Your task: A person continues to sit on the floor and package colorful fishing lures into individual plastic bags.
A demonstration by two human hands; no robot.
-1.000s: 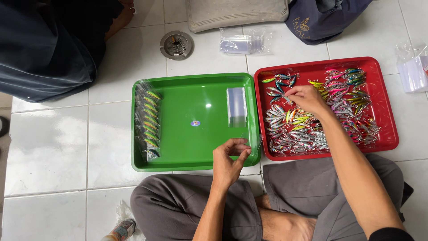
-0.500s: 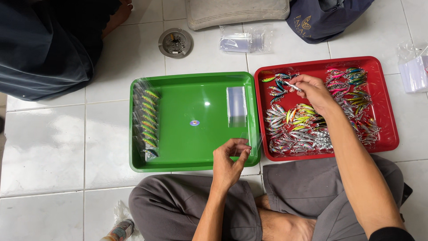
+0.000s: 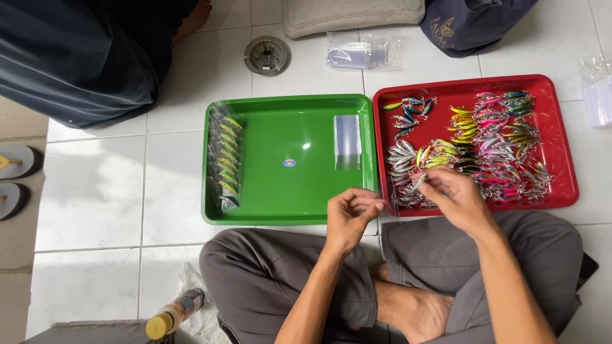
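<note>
Head view, I log: right hand [image 3: 458, 200] pinches a small fishing lure [image 3: 417, 181] at the red tray [image 3: 382, 127] near edge; left hand [image 3: 349, 213] beside it, fingers closed on a clear sleeve [image 3: 387, 199].

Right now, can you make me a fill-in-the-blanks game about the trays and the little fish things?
1. The loose, colourful fishing lures lie piled in the ____ tray.
2. The lures already in clear bags are lined up along the ____ side of the green tray.
3. The right hand pinches one small ____ at the near edge of that pile.
4. The left hand holds a thin clear ____.

Missing words: red; left; lure; bag
</note>
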